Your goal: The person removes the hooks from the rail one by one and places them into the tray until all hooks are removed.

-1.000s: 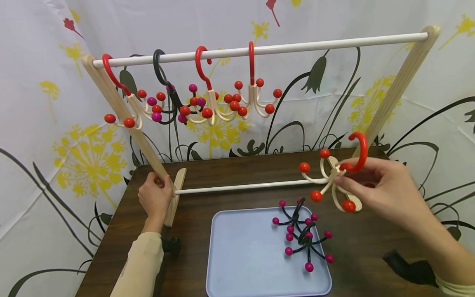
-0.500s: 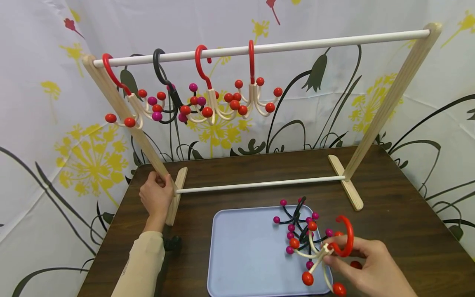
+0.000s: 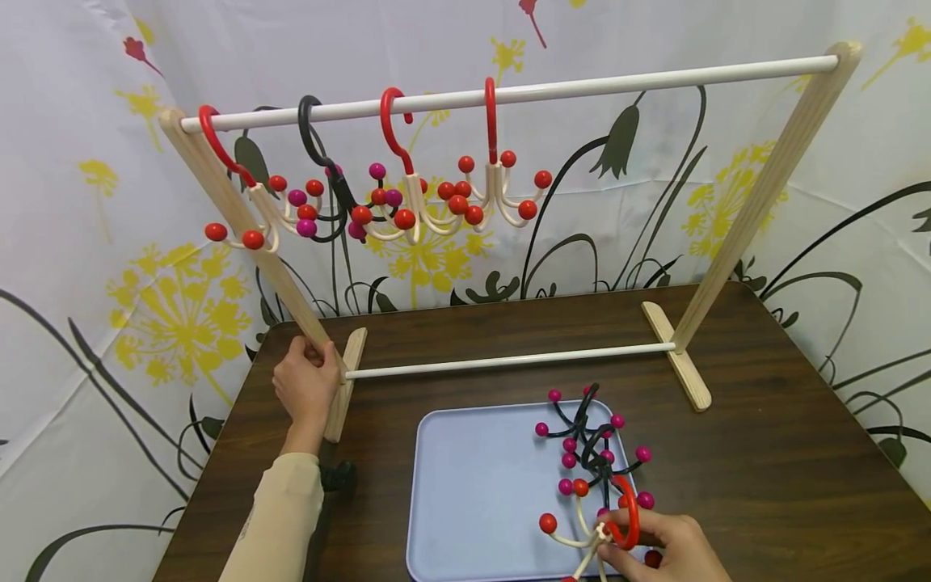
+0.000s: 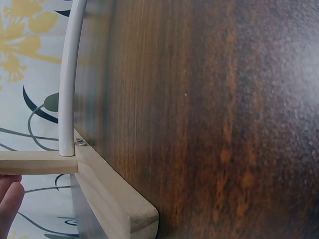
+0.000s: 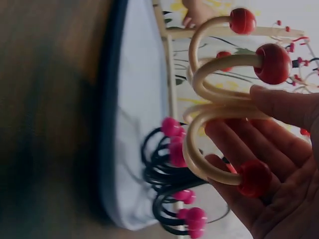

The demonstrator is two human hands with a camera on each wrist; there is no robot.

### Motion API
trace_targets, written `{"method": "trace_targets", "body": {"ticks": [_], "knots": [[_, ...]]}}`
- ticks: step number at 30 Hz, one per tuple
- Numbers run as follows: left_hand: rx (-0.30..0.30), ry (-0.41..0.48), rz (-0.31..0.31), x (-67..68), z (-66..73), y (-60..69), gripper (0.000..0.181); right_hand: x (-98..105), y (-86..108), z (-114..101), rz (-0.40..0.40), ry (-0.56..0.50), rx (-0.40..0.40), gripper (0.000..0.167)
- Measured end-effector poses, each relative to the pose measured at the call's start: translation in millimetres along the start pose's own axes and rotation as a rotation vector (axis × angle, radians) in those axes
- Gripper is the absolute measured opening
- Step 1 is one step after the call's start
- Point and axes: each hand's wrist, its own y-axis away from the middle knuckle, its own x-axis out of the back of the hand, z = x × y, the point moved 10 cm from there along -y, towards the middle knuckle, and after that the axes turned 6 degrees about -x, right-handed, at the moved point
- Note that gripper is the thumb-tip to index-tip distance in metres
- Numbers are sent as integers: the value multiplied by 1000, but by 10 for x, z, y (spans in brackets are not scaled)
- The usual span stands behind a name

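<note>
Left of the smooth, pale blue tray (image 3: 473, 485), we see the left hand (image 3: 307, 380), its fingers clasped round the lower end of a flat, pale-grained left post (image 3: 289, 301). Higher up and behind the tray, a round white rod (image 3: 618, 83) bears four hook-topped hangers with curling arms tipped by glossy balls: from the left, an outer red hanger (image 3: 258, 194) with cream arms, a black hanger (image 3: 340, 190) with magenta balls, a middle red hanger (image 3: 412, 194) and an inner red hanger (image 3: 494, 190), both cream-armed too. Along its right side the round-cornered, low-rimmed tray holds a farther black hanger (image 3: 580, 420) and a nearer black hanger (image 3: 602, 465), overlapping in our head view, some magenta balls jutting past the rim. Above the tray's near right part, the right hand (image 3: 669, 546) pinches the cream stem of a tilted, red-hooked hanger (image 3: 601, 531) between thumb and fingers. Behind and right of the tray, we see the wooden right post (image 3: 764, 194) on its round-ended foot (image 3: 676, 364).
</note>
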Motion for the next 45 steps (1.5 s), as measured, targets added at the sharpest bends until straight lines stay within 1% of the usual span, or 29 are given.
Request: {"method": "trace_targets", "body": {"ticks": [4, 7, 10, 15, 21, 23, 28, 31, 39, 45], "knots": [[-4, 0, -1, -8, 5, -2, 23, -81, -43, 65, 42, 17, -31, 28], [-7, 2, 6, 0, 14, -5, 23, -117, -69, 94, 97, 61, -63, 26], [-8, 3, 12, 9, 22, -7, 22, -137, -87, 92, 151, 108, -73, 25], [-13, 6, 15, 10, 26, -4, 22, -169, -94, 63, 212, 170, -60, 24], [-18, 5, 13, 12, 22, 7, 23, -161, -49, 3, 306, 298, -56, 23], [-20, 5, 15, 17, 23, 10, 23, -145, -34, -14, 334, 311, -53, 24], [-25, 11, 19, 26, 26, 16, 23, -86, -11, -75, 407, 317, -10, 25], [-26, 15, 17, 24, 26, 17, 23, -73, -23, -65, 407, 332, -16, 25], [-30, 21, 21, 31, 42, 12, 23, -91, -94, 28, 322, 309, -86, 26], [-28, 24, 22, 30, 35, 7, 23, -70, -121, 102, 296, 308, -129, 28]]}}
